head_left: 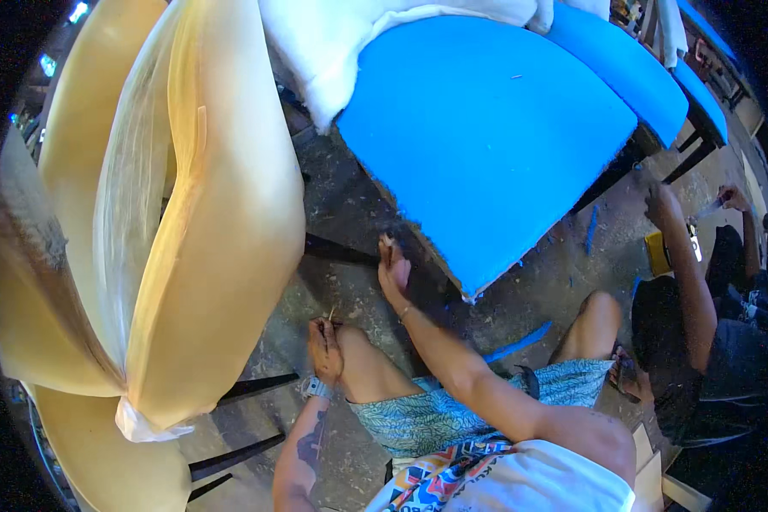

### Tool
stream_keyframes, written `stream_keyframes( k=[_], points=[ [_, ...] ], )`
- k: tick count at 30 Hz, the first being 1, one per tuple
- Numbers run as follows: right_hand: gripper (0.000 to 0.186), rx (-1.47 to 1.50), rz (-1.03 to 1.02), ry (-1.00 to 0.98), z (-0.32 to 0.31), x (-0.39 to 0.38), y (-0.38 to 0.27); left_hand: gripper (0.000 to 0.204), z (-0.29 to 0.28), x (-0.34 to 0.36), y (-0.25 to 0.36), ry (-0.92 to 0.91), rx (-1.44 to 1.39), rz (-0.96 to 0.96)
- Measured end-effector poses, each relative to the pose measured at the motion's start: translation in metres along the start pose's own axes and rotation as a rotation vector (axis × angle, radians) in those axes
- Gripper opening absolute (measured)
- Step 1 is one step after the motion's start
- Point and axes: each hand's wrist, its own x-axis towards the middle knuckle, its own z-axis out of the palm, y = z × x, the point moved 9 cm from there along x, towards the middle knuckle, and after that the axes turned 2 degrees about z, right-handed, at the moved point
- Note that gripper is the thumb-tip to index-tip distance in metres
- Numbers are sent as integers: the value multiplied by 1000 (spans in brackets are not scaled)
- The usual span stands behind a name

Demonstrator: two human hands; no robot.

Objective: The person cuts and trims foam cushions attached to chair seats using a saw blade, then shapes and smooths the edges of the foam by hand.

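Note:
My right hand [393, 271] reaches forward beside the trimmed left edge of a blue foam-covered seat [486, 145]. Its fingers are curled together, and what they hold, if anything, cannot be made out. A dark wooden leg [341, 251] ends close to these fingers; whether they touch is unclear. Beside my left knee, my left hand [324, 352] is closed, fingertips pinched, with a thin pale sliver [331, 314] showing at them. A watch [316, 388] is on that wrist. The cream, curved foam-padded chair part [230, 196] stands to the left of both hands.
More cream padded pieces [102, 461] with dark legs stand at left, one partly in clear plastic [132, 196]. White batting [328, 51] drapes behind the blue seat. Further blue seats [627, 68] line the back right. Blue offcuts [518, 343] lie on the floor. A co-worker's arm [691, 282] is at right.

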Motion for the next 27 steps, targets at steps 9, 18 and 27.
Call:
stream_keyframes(
  k=[9,18,27],
  points=[
    [23,298,-323,323,-25,-2,-30,25,3,5,13,-6,-2,32],
    [31,420,-254,277,-24,-4,-25,26,3,1,2,-11,7,9],
    [34,168,63,-19,3,-2,-15,28,0,-1,-4,-8,2,-61]
  ],
)
